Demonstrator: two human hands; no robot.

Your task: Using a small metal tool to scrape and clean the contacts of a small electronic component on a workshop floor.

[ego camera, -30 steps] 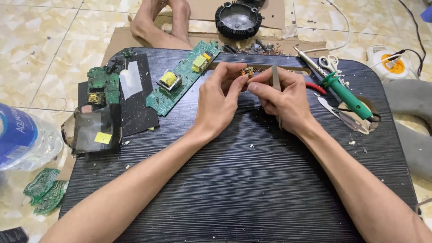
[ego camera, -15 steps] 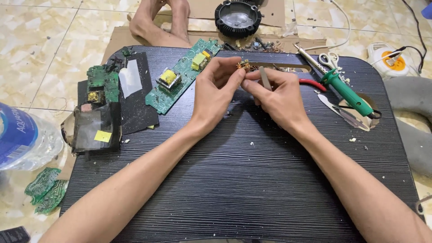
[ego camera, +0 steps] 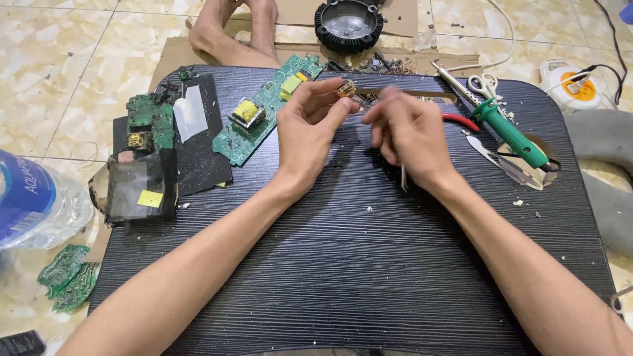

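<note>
My left hand (ego camera: 308, 125) pinches a small yellow-brown electronic part (ego camera: 347, 89) between thumb and fingertips, held above the black ribbed tabletop (ego camera: 369, 264). My right hand (ego camera: 409, 132) is blurred just to its right, fingers curled around a thin metal tool whose tip (ego camera: 403, 179) sticks out below the palm. The right fingertips are close to the part; whether they touch it is unclear. A long green circuit board (ego camera: 264, 112) with yellow transformers lies left of my left hand.
A green-handled soldering iron (ego camera: 511, 132), scissors (ego camera: 484, 84), red-handled pliers (ego camera: 461, 120) and a blade (ego camera: 494, 155) lie at right. Dark board pieces (ego camera: 151, 158) sit at left, a water bottle (ego camera: 33, 201) on the floor, a black round housing (ego camera: 348, 23) and bare feet (ego camera: 237, 29) behind.
Both hands have risen slightly toward the table's far edge. My right hand has pulled a little away from the part and turned, so the thin tool now points down.
</note>
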